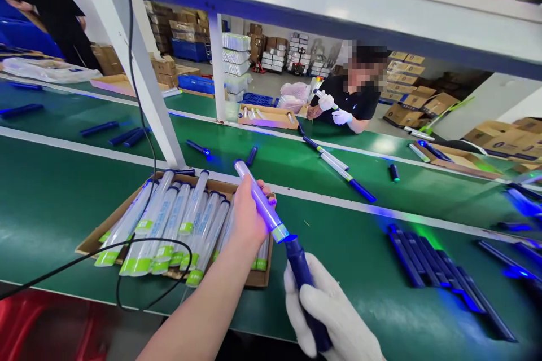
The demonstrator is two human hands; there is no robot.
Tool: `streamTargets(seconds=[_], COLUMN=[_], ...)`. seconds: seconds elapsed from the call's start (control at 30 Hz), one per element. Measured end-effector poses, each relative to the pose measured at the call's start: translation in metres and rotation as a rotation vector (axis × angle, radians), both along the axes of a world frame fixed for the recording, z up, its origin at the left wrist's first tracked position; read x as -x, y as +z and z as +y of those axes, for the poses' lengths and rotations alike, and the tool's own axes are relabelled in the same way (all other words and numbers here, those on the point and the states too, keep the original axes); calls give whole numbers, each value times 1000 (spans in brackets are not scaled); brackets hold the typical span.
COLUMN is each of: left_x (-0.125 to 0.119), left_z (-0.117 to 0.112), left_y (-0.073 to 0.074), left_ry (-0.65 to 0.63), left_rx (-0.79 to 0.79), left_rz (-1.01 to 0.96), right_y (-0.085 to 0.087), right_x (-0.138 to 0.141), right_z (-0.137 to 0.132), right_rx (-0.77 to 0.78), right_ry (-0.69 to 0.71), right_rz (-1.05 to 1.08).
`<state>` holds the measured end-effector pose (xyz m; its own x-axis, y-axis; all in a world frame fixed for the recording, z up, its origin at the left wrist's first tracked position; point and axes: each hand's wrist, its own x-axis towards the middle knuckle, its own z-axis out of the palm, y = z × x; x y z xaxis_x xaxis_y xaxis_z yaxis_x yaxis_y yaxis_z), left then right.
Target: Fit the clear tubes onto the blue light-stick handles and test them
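Note:
My bare left hand (249, 211) is closed around a clear tube (260, 203) with a green band, which glows violet. Its lower end meets a dark blue handle (302, 279) that my white-gloved right hand (334, 316) grips. The joined piece is held over the green belt, tilted up to the left. Just left of my left hand is a flat cardboard tray (91, 242) filled with several clear tubes (169, 225) with green bands.
A row of dark blue handles (436, 268) lies on the belt to the right, some lit blue. More handles and assembled sticks lie scattered on the far belt (339, 166). A person in white gloves (341, 115) works opposite. A white frame post (139, 79) and black cable (139, 96) stand left.

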<state>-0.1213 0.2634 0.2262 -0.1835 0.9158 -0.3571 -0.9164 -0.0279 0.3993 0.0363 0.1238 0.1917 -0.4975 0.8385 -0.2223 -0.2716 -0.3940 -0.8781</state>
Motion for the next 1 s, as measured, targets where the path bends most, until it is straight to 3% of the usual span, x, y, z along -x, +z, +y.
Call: streamTargets(seconds=[0.13, 0.43, 0.63, 0.73, 0.9, 1.0], left_x=[-8, -6, 4, 4, -2, -3], left_z=[-6, -6, -7, -8, -11, -12], left_y=[-4, -10, -13, -13, -10, -9], left_ry=[-27, -77, -246, -200, -103, -65], left_rx=[11, -88, -151, -148, -143, -38], left_rz=[47, 56, -55, -52, 132, 215], right_y=[-3, -11, -9, -9, -11, -10], right_x=[-3, -4, -4, -3, -4, -5], right_z=[-10, -16, -15, -15, -15, -15], right_rx=[-19, 50, 60, 62, 82, 102], right_ry=[-137, -132, -101, -83, -55, -31], right_rz=[-146, -147, -181, -203, -254, -306])
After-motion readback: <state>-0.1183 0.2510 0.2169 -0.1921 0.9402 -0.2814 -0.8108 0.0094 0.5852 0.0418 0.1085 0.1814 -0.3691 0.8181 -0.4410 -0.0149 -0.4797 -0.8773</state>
